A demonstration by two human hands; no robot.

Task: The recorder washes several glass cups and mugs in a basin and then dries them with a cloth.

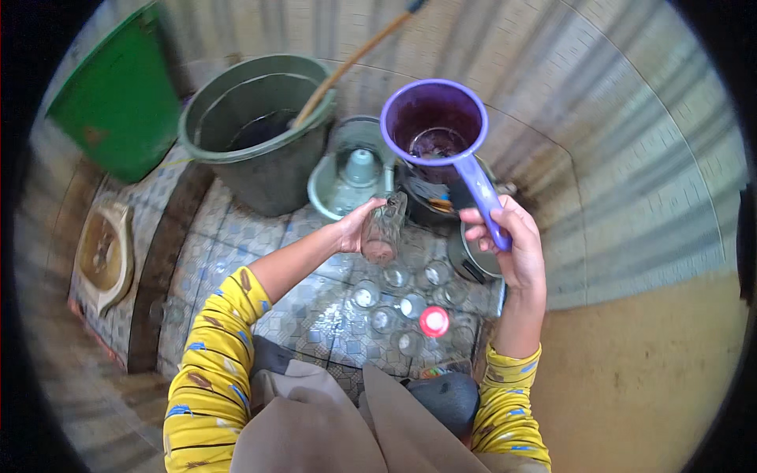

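Note:
My left hand (355,229) is wrapped round a clear drinking glass (385,229) and holds it tilted above the floor. Raised at the right, my right hand (520,240) grips the handle of a purple water dipper (475,183). A little liquid shows at the bottom of the dipper's bowl. Below both hands, several clear glasses (382,319) stand close together on wet tiles. Among them is a round thing with a red rim and white centre (434,322). Behind the glass in my left hand sits a pale green basin (319,193) with a raised centre.
A large grey-green bucket (264,185) stands behind, with a wooden stick (351,71) leaning in it. Under the dipper is a dark bucket (426,206), beside a pot (477,260). At left are a squat toilet (122,260) and a green panel (122,94). Walls curve round.

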